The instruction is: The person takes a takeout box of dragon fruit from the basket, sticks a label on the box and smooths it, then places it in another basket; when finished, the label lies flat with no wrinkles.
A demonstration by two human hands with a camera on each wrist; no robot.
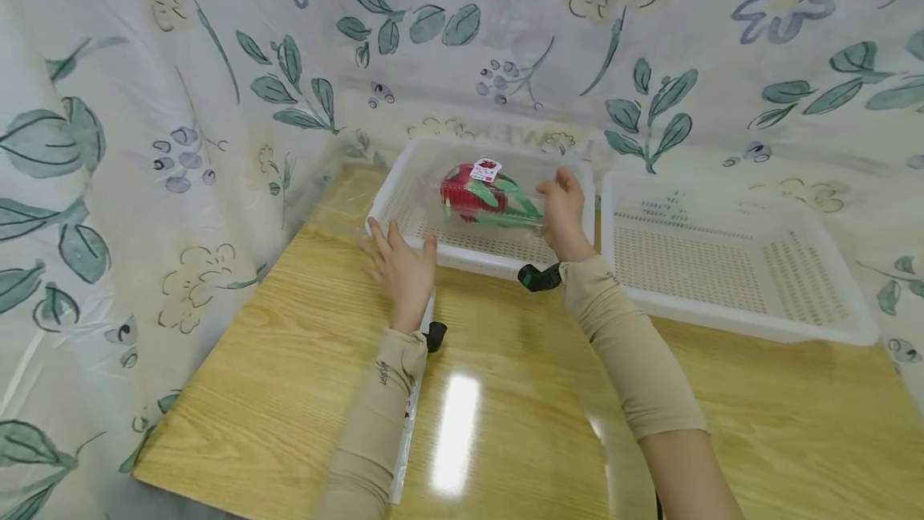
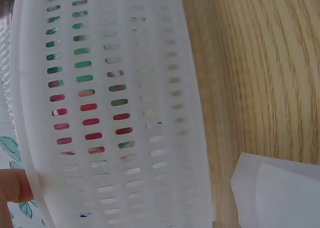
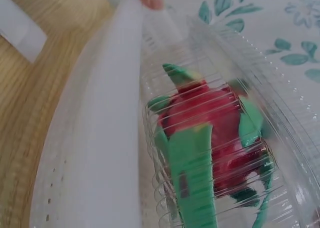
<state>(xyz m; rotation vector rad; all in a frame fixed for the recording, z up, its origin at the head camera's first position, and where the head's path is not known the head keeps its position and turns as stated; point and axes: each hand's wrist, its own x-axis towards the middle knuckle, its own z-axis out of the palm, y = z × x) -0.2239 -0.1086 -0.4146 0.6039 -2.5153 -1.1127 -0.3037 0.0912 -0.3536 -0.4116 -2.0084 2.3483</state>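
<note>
A clear ridged plastic box [image 1: 530,225] lies tilted over the left white basket [image 1: 476,259], inside its walls. Through the plastic shows a red dragon fruit [image 1: 469,197] with long green scales, under a small white and red label [image 1: 486,170]. My right hand [image 1: 565,211] grips the right end of the box, its fingers partly hidden. At the basket's front left corner my left hand [image 1: 404,267] rests on the rim with its fingers spread. The right wrist view shows the dragon fruit [image 3: 215,123] up close through the ridged lid.
A second white basket [image 1: 729,263] with slotted walls stands to the right. Beneath my left forearm lies a long white strip [image 1: 404,456] on the wooden table [image 1: 520,392]. Patterned curtain [image 1: 462,62] hangs close behind the baskets and along the left side.
</note>
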